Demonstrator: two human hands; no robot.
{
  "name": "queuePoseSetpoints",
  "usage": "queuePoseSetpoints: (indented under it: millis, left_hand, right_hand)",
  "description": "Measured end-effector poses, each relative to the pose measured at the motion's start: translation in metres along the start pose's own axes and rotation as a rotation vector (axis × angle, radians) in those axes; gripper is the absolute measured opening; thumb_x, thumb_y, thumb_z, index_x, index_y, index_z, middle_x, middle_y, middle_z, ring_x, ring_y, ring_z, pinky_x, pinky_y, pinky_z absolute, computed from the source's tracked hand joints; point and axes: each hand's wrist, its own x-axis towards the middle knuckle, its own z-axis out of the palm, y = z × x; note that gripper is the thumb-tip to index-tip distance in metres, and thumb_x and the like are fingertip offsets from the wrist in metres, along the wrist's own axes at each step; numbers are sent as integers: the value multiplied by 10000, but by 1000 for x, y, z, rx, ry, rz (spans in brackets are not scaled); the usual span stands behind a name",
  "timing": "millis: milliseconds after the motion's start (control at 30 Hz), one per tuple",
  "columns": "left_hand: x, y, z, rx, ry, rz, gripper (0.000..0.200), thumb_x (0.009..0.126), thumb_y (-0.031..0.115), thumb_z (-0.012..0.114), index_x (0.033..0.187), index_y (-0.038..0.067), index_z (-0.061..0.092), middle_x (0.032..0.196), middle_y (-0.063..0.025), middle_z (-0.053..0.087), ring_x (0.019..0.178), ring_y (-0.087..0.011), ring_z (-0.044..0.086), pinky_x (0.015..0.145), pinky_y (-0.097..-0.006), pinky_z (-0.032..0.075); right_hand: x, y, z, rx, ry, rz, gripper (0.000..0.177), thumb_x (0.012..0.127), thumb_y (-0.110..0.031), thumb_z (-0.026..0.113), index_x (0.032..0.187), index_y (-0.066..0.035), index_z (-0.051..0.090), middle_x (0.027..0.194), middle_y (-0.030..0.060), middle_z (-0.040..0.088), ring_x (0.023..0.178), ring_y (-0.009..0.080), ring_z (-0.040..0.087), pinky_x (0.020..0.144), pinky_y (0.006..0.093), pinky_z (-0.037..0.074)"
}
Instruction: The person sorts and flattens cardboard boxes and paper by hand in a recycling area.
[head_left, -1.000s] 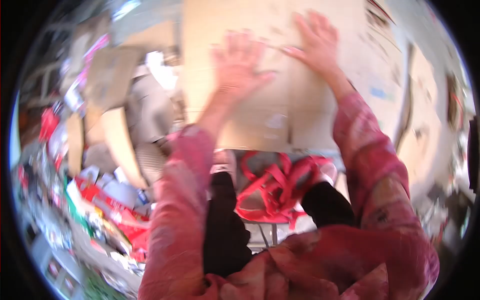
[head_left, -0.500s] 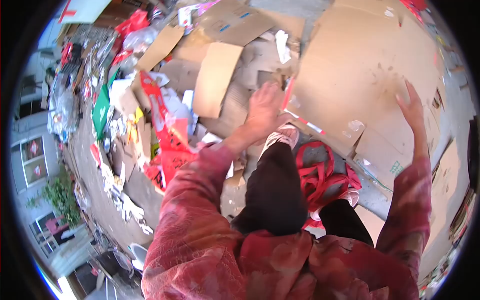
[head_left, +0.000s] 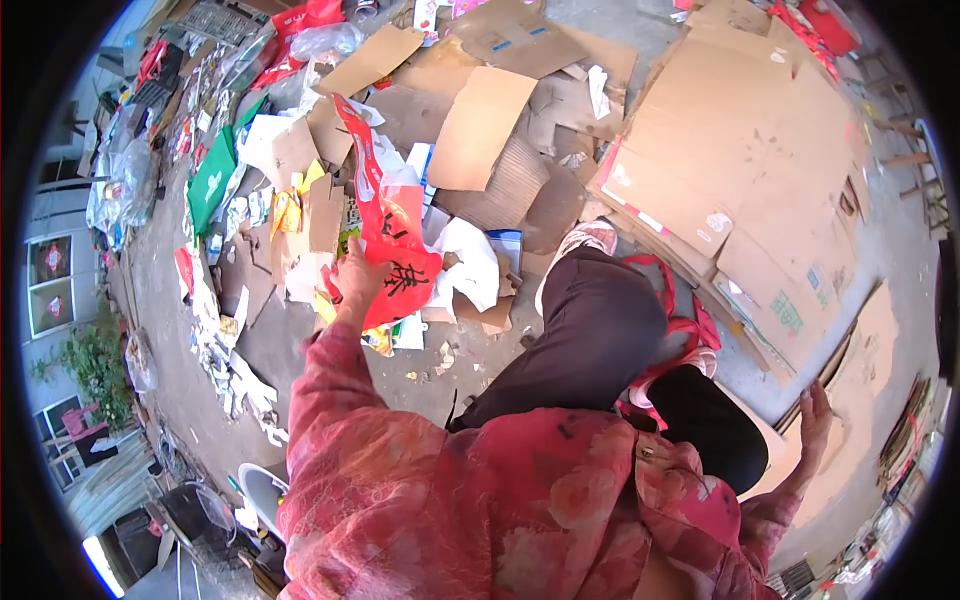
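My left hand (head_left: 355, 278) reaches down and left to the edge of a red sheet with black characters (head_left: 400, 250) that lies among paper scraps. Whether the fingers grip it is not clear. My right hand (head_left: 815, 418) hangs low at the right with fingers apart and holds nothing, just beside a brown cardboard sheet (head_left: 860, 350). A stack of flattened cardboard (head_left: 720, 150) lies ahead on the right. My raised knee in black trousers (head_left: 590, 330) is in the middle, with red straps (head_left: 690, 330) beside it.
Loose cardboard pieces (head_left: 480, 125), white paper (head_left: 465, 265) and a green sheet (head_left: 212, 180) litter the concrete ground. Plastic bags and clutter (head_left: 125, 190) line the left side. A white round object (head_left: 262, 490) stands near my left elbow. Plants (head_left: 95, 365) grow at the far left.
Both hands have left the big cardboard stack. My left hand swung left to the red sheet, my right hand dropped low at the right, and the view turned left.
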Motion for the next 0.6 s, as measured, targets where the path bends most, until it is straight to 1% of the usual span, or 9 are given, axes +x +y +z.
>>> queuePoseSetpoints:
  millis: [133, 167, 267, 333, 400, 467, 533, 567, 600]
  left_hand:
    - [2, 11, -10, 172, -54, -52, 832, 565, 338, 714, 1260, 126, 308, 1135, -95, 496, 1117, -235, 401, 948, -475, 229]
    - [5, -1, 2, 180, 111, 64, 865, 542, 322, 733, 1261, 130, 291, 1128, -78, 498, 1137, -225, 381, 948, -476, 223]
    - [3, -10, 2, 173, 109, 140, 866, 527, 312, 741, 1247, 133, 296, 1151, -68, 485, 1185, -209, 329, 946, -486, 214]
    - [1, -7, 8, 65, 146, 114, 876, 515, 317, 743, 1243, 148, 286, 1147, -79, 501, 1123, -237, 423, 944, -471, 224]
    - [4, 1, 9, 1, -161, -128, 855, 518, 288, 745, 1227, 105, 303, 1071, -54, 554, 1071, -238, 481, 960, -469, 206]
    - [36, -16, 45, 28, -56, -107, 733, 512, 279, 741, 1137, 71, 420, 983, -81, 595, 939, -255, 564, 905, -442, 320]
    - [43, -15, 32, -39, -434, 182, 593, 494, 288, 742, 994, 49, 533, 905, -131, 613, 855, -271, 594, 756, -396, 455]
    - [37, -15, 29, -56, -220, 294, 401, 549, 199, 720, 893, 46, 582, 829, -123, 628, 732, -241, 620, 608, -310, 506]
    - [33, -14, 12, -57, -216, 297, 401, 549, 199, 720, 893, 46, 582, 829, -123, 628, 732, -241, 620, 608, -310, 506]
  right_hand:
    - [-54, -8, -2, 197, 49, 36, 559, 819, -313, 549, 1204, 59, 388, 1172, 161, 478, 1094, 209, 443, 924, 299, 324]
    - [-63, 2, 0, 215, 74, 33, 554, 815, -306, 559, 1202, 55, 395, 1170, 154, 480, 1096, 208, 441, 929, 297, 318]
    - [-93, -7, 9, 303, 75, 55, 546, 815, -290, 563, 1203, 55, 393, 1171, 154, 480, 1102, 206, 436, 930, 297, 318]
    - [-108, -9, 13, 290, 94, 69, 546, 814, -294, 561, 1204, 51, 394, 1172, 157, 479, 1107, 211, 433, 934, 301, 314]
    - [-119, -12, 11, 241, 116, 84, 546, 814, -303, 555, 1206, 43, 396, 1176, 163, 477, 1117, 221, 428, 941, 309, 307]
    - [-127, -28, 6, 190, 124, 82, 551, 814, -317, 549, 1207, 37, 398, 1181, 185, 466, 1133, 235, 416, 948, 316, 301]
    - [-131, -25, 4, 283, 203, 49, 541, 817, -308, 544, 1207, 38, 397, 1190, 205, 451, 1144, 246, 405, 952, 317, 298]
    - [-131, -26, 0, 282, 207, 41, 536, 821, -286, 541, 1215, 42, 383, 1203, 215, 434, 1146, 252, 402, 955, 314, 294]
    - [-129, -30, -2, 285, 211, 39, 536, 821, -286, 541, 1215, 42, 383, 1203, 215, 434, 1146, 252, 402, 955, 314, 294]
